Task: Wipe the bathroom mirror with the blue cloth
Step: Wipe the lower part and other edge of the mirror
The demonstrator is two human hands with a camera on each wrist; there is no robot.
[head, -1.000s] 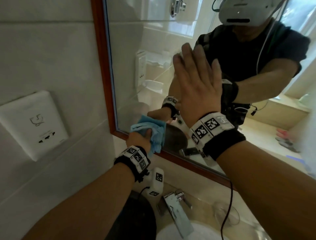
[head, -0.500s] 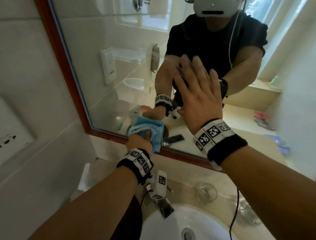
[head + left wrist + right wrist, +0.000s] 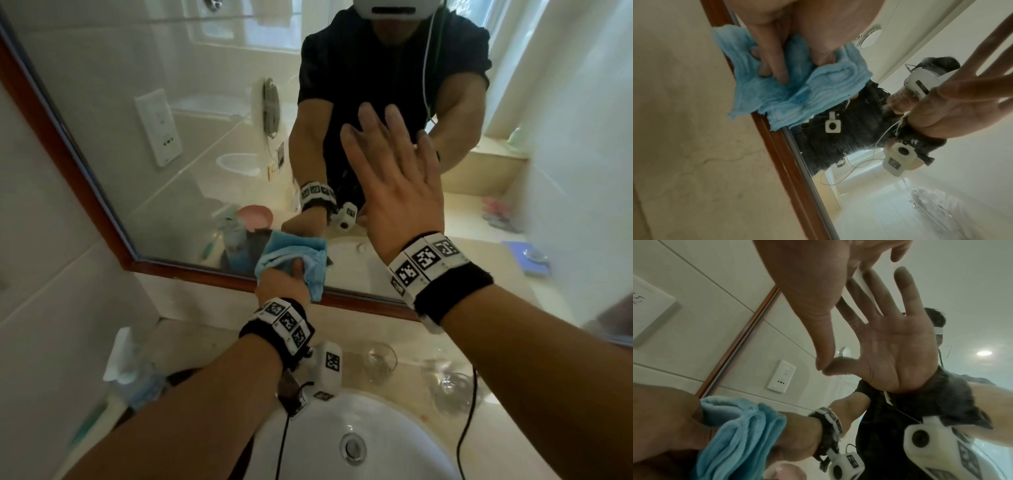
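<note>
1. Mirror (image 3: 178, 113) glass hangs on the tiled wall above the worktop (image 3: 212, 339), edged by a reddish-brown wooden frame (image 3: 65, 161) along its left and bottom sides.
2. The blue cloth (image 3: 291, 257) is bunched in folds against the glass at the mirror's lower part, its bottom corner hanging over the bottom frame rail.
3. The left hand (image 3: 282, 287) grips the cloth, thumb on the near side and fingers (image 3: 777, 65) curled into its folds, as the left wrist view shows; the cloth (image 3: 781, 91) there overlaps the frame (image 3: 789, 162).
4. The right hand (image 3: 394, 185) is held flat and open, fingers straight and slightly spread, up and to the right of the cloth.
5. In the right wrist view the thumb tip of the right hand (image 3: 813, 288) meets its own reflection, so the hand touches the glass; the cloth (image 3: 740, 434) sits lower left in that view.
6. Both wrists wear black bands carrying white blocks with black square markers, and a small white camera unit hangs beneath each.
7. A white round basin (image 3: 359, 442) with a metal drain lies below the arms, sunk into the pale stone worktop.
8. Two clear glasses (image 3: 380, 359) stand on the worktop behind the basin, to the right of the left wrist.
9. A white socket plate (image 3: 651, 309) is fixed to the wall left of the mirror.
10. The glass reflects the person's dark shirt, a white headset, and both arms.
</note>
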